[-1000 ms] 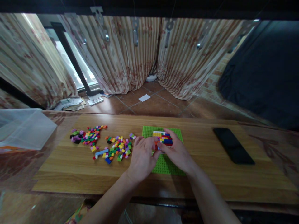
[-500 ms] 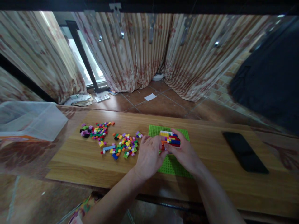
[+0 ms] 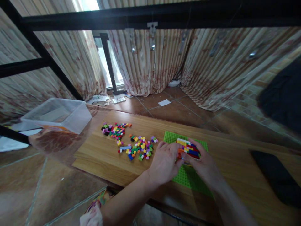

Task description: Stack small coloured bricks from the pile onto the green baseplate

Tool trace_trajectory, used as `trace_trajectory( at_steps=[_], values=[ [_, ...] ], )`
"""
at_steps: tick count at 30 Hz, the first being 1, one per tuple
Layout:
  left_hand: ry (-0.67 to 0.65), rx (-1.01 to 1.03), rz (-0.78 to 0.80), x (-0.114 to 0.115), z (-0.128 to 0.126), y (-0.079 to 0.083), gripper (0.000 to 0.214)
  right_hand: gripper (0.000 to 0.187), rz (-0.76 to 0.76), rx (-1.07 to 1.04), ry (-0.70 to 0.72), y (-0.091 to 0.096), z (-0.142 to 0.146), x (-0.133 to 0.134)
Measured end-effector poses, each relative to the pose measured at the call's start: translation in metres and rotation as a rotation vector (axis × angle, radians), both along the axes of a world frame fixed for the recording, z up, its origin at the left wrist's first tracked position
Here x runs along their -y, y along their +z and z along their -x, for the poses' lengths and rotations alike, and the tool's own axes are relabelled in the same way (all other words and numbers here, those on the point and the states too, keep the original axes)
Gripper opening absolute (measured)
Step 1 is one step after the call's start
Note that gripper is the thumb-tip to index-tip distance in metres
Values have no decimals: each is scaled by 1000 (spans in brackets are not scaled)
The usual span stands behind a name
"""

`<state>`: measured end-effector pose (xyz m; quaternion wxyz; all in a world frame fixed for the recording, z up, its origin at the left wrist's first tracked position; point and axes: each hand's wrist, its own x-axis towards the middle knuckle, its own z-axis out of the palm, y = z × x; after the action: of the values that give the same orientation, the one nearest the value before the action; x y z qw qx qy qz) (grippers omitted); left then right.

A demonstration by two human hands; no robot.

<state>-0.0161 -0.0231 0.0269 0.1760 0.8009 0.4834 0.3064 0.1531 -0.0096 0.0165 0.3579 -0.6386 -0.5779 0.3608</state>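
Observation:
A block of many-coloured toy bricks (image 3: 191,150), with white, yellow, red and blue rows, is held over the green studded baseplate (image 3: 188,179). My right hand (image 3: 203,161) is closed around its right side, fingers behind and thumb in front. At the block's left end, my left hand (image 3: 166,160) is closed with fingertips pressed to the orange bricks (image 3: 180,152); whether a loose brick sits between them is hidden. Left of my hands lies a spread of loose bricks (image 3: 142,147) on the wooden board, and a second heap (image 3: 117,130) lies beyond it.
A clear plastic box (image 3: 81,119) stands at the left end of the table. On the right of the wooden board (image 3: 101,168) lies a black phone (image 3: 275,175). A black metal bar (image 3: 113,20) crosses above, before striped curtains (image 3: 145,69).
The view has swung left, so everything appears shifted to the right and more of the box shows. Both hands keep nearly the same hold on the brick block.

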Motion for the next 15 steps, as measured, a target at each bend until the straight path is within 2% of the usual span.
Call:
trace_trajectory(
  at_steps=[5, 8, 11, 15],
  values=[
    [-29, 32, 6, 0, 2, 0, 33, 79, 16, 78, -47, 5, 3, 2],
    [-65, 23, -8, -3, 10, 4, 29, 80, 22, 84, -59, 4, 3, 1],
    [-83, -17, 28, -10, 37, 14, 25, 79, 38, 53, -46, 2, 1, 1],
    [22, -78, 175, -19, 92, 28, 34, 74, 33, 63, -43, 3, 1, 1]
  ],
)
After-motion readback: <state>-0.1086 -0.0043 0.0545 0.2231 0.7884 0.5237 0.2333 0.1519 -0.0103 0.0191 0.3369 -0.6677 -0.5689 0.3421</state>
